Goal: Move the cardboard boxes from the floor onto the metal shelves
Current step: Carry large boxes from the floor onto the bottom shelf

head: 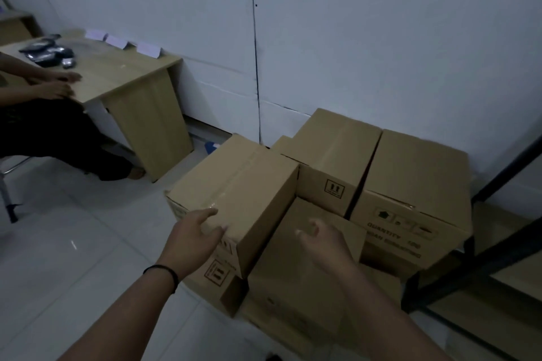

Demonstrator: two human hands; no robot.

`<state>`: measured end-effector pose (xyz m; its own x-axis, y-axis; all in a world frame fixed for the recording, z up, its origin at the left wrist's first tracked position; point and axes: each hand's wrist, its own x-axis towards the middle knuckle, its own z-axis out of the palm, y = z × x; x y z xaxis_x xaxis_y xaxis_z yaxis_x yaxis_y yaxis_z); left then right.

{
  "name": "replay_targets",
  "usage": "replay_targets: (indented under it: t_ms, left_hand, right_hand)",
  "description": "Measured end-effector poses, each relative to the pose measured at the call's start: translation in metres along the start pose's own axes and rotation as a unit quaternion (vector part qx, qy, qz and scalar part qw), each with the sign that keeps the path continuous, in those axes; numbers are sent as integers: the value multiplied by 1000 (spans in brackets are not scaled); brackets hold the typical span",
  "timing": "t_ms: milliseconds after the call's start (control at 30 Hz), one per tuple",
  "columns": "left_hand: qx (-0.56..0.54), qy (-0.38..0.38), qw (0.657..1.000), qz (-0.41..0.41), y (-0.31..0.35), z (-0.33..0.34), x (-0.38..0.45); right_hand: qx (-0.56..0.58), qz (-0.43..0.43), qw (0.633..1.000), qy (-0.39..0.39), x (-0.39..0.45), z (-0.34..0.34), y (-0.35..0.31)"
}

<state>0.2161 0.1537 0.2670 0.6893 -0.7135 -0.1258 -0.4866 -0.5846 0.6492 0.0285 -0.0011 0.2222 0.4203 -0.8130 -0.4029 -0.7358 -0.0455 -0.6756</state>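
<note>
Several brown cardboard boxes are stacked on the floor by the wall. The nearest taped box (237,184) sits on top of another box at the left of the pile. My left hand (195,239) touches its near corner with fingers spread. My right hand (322,243) hovers open over a lower box (305,278), apart from the taped box's right side. Two larger boxes (416,182) stand behind. The black metal shelf frame (484,261) rises at the right edge, with tan boards on its lower levels.
A wooden desk (126,73) stands at the left against the wall, with dark packets and white cards on it. Another person sits there, hands (55,83) on the desk, legs under it. White tiled floor (73,258) lies left of the boxes.
</note>
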Motion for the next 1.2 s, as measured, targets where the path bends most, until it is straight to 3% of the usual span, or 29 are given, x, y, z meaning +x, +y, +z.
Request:
replay_targets:
  t_ms: [367, 633, 833, 1200]
  left_hand:
    - [12, -35, 999, -24, -35, -13, 153]
    - [37, -83, 996, -6, -75, -15, 247]
    - [47, -156, 986, 29, -113, -26, 315]
    - [49, -262, 964, -16, -168, -18, 385]
  right_hand:
    - [-25, 38, 996, -75, 122, 35, -61]
    - [-14, 66, 997, -37, 173, 69, -79]
    - [12, 148, 989, 14, 192, 106, -98]
    - [24, 281, 957, 72, 207, 164, -93]
